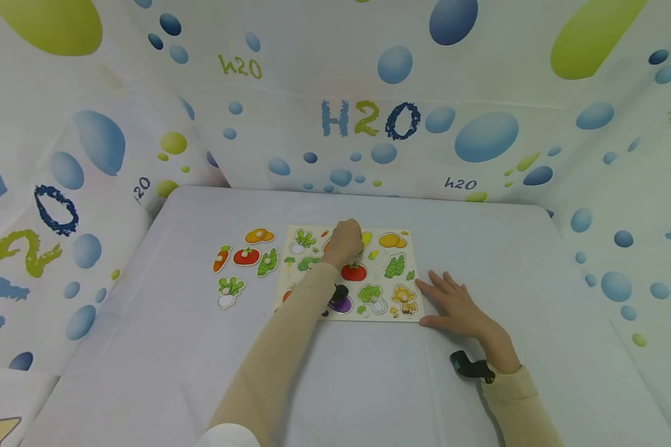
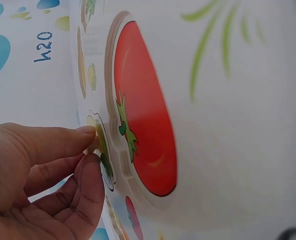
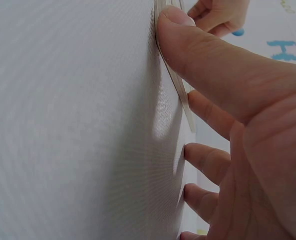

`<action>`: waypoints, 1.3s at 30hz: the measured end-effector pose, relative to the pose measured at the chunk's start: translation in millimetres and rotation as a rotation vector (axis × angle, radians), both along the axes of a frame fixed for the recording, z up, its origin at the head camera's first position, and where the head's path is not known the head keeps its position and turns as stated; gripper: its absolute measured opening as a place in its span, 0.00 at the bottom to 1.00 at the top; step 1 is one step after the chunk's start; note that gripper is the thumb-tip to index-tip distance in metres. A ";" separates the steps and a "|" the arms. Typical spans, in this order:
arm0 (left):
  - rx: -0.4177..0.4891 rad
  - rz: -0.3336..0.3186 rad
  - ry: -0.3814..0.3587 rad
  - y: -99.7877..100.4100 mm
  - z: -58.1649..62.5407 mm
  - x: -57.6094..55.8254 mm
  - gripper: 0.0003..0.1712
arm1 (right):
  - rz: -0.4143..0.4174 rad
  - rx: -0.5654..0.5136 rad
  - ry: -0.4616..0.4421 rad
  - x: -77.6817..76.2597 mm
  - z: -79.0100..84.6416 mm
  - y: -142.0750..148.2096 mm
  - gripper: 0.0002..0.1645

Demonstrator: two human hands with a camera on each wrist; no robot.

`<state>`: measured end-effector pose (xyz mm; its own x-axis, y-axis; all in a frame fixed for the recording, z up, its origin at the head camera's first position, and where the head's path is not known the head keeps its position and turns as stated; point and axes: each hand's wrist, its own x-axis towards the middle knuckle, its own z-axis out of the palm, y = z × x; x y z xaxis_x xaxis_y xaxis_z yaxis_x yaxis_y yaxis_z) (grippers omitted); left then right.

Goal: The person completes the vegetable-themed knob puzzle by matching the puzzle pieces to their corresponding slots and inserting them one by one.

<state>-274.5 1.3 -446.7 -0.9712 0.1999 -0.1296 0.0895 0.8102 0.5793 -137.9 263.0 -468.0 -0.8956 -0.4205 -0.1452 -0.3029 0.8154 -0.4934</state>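
Observation:
A wooden vegetable puzzle board (image 1: 380,259) lies on the white-covered table. Over its back row is my left hand (image 1: 343,243); thumb and forefinger pinch the knob of a yellow-and-green corn piece (image 2: 106,157), seen edge-on close against the board in the left wrist view. Beside it is the red tomato picture (image 2: 145,110) in its recess. My right hand (image 1: 455,305) lies at the board's right edge with fingers spread. In the right wrist view its thumb (image 3: 187,42) rests on the board's edge (image 3: 175,75), and other fingertips touch the cloth.
Left of the board lie loose knobbed pieces: a carrot (image 1: 221,258), a tomato (image 1: 246,256), a potato-like piece (image 1: 260,236), a green vegetable (image 1: 267,262) and a white radish (image 1: 231,292). An eggplant piece (image 1: 341,304) and a mushroom piece (image 1: 405,299) are on the board.

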 end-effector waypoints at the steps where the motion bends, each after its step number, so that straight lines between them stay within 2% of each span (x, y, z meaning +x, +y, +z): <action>1: 0.003 0.005 -0.005 0.1 0.2 0.5 0.20 | -0.002 -0.001 -0.001 0.1 0.1 -0.2 0.48; 6: 0.007 0.021 0.000 -0.2 0.6 2.2 0.08 | -0.005 0.005 0.004 -0.1 -0.6 -0.6 0.47; 8: 0.008 0.021 -0.008 -0.6 0.0 2.3 0.05 | -0.003 0.011 0.004 -0.5 -1.2 -0.6 0.47; 15: 0.047 -0.025 -0.049 -2.6 -3.8 -1.0 0.22 | 0.003 0.014 0.001 -1.5 -0.1 0.0 0.48; 23: 0.047 -0.073 -0.087 -8.4 -2.9 1.1 0.24 | 0.007 0.008 -0.005 -0.3 -1.5 -0.3 0.49; 25: 0.029 -0.085 -0.076 -11.4 0.9 5.1 0.18 | 0.008 0.008 -0.003 0.3 -2.9 -0.5 0.49; 27: 0.025 -0.085 -0.068 -15.5 4.9 9.7 0.08 | 0.006 0.014 -0.007 1.1 -4.2 -0.9 0.49; 28: 0.035 -0.076 -0.076 -17.8 6.9 11.8 0.09 | 0.006 0.019 -0.008 1.3 -4.6 -1.1 0.49; 30: 0.061 -0.057 -0.080 -22.6 11.6 16.5 0.22 | 0.006 0.022 -0.007 1.8 -5.0 -1.7 0.49; 33: 0.084 -0.059 -0.034 -31.5 19.7 22.6 0.21 | 0.013 0.024 -0.003 1.7 -4.9 -1.7 0.49; 39: 0.092 -0.092 0.136 -52.9 46.0 38.4 0.16 | 0.019 0.023 0.005 0.3 -2.2 -1.1 0.48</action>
<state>-236.1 -51.6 -400.6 -0.9557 0.2934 0.0245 0.2431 0.7392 0.6281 -137.6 261.8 -470.1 -0.8881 -0.4343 -0.1503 -0.3211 0.8203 -0.4732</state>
